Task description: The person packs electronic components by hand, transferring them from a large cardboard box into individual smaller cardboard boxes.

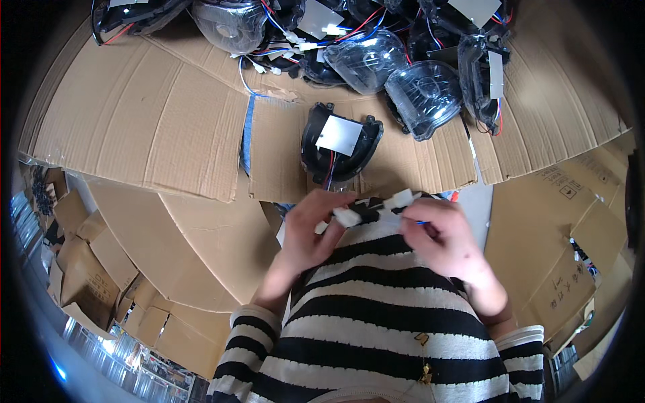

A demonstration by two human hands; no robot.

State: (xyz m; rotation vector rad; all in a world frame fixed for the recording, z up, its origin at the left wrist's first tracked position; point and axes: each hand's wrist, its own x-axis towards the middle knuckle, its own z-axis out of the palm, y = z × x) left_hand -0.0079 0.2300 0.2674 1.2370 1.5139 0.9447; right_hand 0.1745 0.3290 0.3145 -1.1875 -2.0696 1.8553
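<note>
**Two hands on white plug connectors, close to the chest**

Left hand (306,232) curled shut, fingertips pinching a small white plastic plug connector (347,217). Right hand (447,238) also closed, gripping a second white connector (398,199) with thin red and blue wires trailing under the palm. Both connectors sit at picture centre, nearly touching, above the striped black-and-white sweater (383,322).

At 12 o'clock from the hands, a black curved plastic lamp housing with a white square backing (339,142) lies on the flattened brown cardboard sheet (148,127); its wires run down toward the hands. Further out at 12 to 1 o'clock, a heap of clear-lensed lamp units (423,94).

Risk, as I judge it: connectors skewed at meeting could bend pins or half-seat. Short wires pulled taut may drag the housing off the cardboard edge.
</note>
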